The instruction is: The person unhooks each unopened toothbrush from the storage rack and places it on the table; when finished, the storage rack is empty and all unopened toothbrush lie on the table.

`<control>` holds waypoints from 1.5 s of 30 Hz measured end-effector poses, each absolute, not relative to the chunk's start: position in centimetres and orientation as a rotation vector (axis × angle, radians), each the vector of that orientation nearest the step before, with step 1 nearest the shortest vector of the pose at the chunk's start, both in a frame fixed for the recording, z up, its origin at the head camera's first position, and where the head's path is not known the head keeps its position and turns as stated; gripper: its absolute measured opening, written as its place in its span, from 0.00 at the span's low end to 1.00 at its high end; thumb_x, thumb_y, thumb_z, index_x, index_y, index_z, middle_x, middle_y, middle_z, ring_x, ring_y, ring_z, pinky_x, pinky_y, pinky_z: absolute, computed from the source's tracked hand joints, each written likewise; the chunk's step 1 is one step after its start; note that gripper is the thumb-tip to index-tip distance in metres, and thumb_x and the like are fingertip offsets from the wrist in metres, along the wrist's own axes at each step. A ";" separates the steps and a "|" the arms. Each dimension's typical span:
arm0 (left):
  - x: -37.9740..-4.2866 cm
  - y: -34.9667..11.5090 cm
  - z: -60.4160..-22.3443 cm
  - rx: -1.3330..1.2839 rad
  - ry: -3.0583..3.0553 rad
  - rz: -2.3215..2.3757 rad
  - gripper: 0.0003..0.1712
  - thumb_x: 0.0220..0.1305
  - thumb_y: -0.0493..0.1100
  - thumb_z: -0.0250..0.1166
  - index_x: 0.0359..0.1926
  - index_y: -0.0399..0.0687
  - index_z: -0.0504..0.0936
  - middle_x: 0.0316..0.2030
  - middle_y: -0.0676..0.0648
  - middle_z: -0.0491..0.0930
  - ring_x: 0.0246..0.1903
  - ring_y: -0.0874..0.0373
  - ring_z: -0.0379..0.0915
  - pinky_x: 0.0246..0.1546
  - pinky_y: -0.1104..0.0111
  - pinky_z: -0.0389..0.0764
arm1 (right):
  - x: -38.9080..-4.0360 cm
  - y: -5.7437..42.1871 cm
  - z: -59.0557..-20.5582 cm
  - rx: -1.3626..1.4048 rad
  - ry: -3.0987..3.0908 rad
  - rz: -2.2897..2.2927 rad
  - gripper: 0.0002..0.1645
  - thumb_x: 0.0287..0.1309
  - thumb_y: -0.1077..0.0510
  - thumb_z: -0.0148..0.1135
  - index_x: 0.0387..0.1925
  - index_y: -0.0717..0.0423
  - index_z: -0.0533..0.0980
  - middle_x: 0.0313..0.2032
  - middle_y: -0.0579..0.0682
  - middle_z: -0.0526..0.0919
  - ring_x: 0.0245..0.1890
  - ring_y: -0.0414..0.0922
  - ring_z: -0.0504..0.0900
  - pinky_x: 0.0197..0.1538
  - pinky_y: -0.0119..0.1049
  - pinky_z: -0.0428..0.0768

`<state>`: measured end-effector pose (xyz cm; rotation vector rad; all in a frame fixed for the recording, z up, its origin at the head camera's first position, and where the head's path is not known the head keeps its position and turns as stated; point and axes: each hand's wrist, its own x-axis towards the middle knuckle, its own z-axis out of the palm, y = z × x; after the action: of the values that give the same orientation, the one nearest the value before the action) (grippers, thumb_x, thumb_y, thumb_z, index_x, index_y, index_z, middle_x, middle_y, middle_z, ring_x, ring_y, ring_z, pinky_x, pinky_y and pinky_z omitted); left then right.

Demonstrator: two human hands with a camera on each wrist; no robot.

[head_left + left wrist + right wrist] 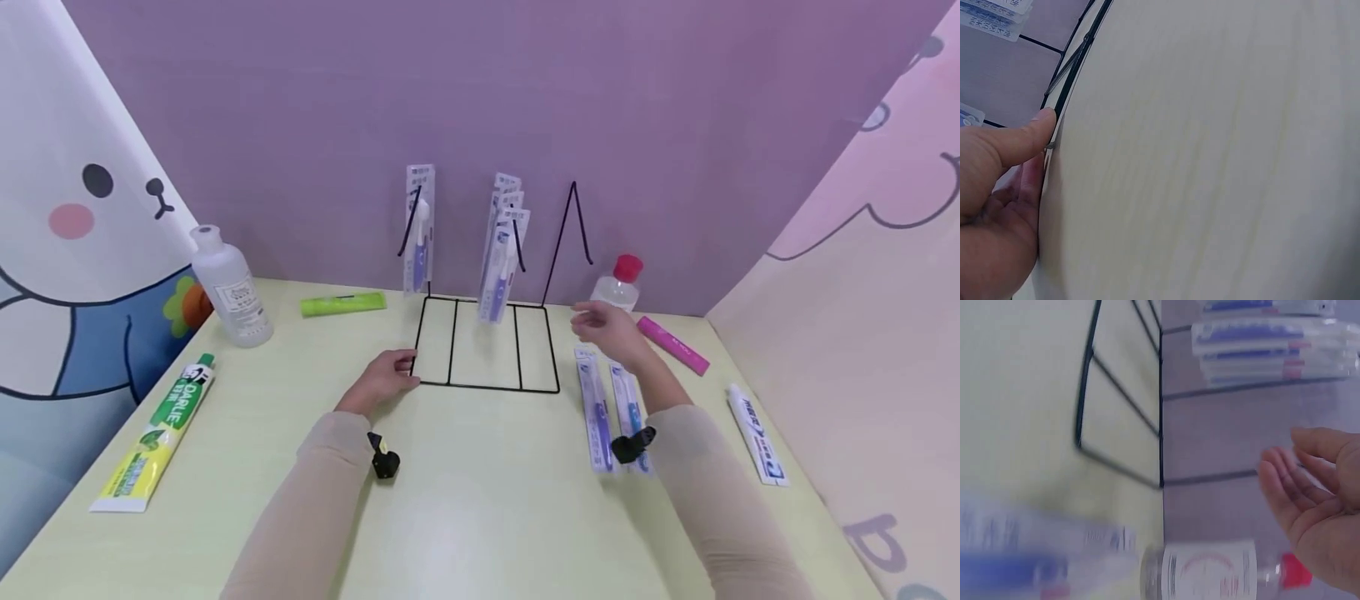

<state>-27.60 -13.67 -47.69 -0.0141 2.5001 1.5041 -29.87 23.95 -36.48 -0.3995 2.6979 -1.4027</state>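
A black wire display rack [491, 387] stands against the purple wall, with three upright hooks. My left hand [386, 377] pinches its front left corner; in the left wrist view the thumb [1038, 128] lies against the wire. Packaged toothbrushes [504, 279] hang on the middle hook, several deep, and a toothbrush pack [418, 267] hangs on the left one. The right hook [576, 196] is bare. Beside the rack's right side my right hand [611, 333] is raised, fingers loosely bent, holding nothing. Below it lie a purple toothbrush pack [597, 417] and a blue toothbrush pack [626, 392], partly covered by the forearm.
Behind the right hand stands a clear bottle [615, 292] with a red cap. A pink tube [672, 345] and a white toothpaste tube [757, 437] lie farther right. On the left are a white bottle [236, 292], a green tube [343, 304] and a yellow-green toothpaste tube [161, 437].
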 end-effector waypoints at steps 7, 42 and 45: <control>-27.5 -13.8 -47.6 0.004 2.507 1.525 0.33 0.55 0.34 0.64 0.62 0.41 0.64 0.53 0.39 0.68 0.54 0.48 0.62 0.55 0.59 0.64 | -32.4 17.9 -35.1 -0.529 2.769 -1.803 0.21 0.55 0.64 0.60 0.51 0.65 0.70 0.43 0.60 0.77 0.45 0.50 0.75 0.49 0.37 0.73; -27.6 -13.9 -48.0 0.021 2.533 1.488 0.32 0.57 0.36 0.63 0.63 0.43 0.64 0.55 0.42 0.68 0.54 0.50 0.62 0.55 0.60 0.65 | -31.9 16.5 -34.9 -0.573 2.428 -2.326 0.22 0.52 0.72 0.57 0.51 0.63 0.69 0.40 0.57 0.77 0.37 0.47 0.76 0.37 0.35 0.79; -27.7 -13.8 -47.9 0.033 2.531 1.478 0.32 0.57 0.36 0.63 0.63 0.42 0.63 0.55 0.41 0.67 0.54 0.49 0.62 0.54 0.59 0.65 | -30.7 17.6 -35.5 -0.495 2.477 -2.179 0.25 0.54 0.71 0.56 0.55 0.63 0.66 0.43 0.59 0.76 0.39 0.48 0.76 0.37 0.35 0.79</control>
<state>-27.69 -13.83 -47.93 0.0333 2.5307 1.4775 -30.69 17.61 -35.49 -0.4952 2.4774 -2.1792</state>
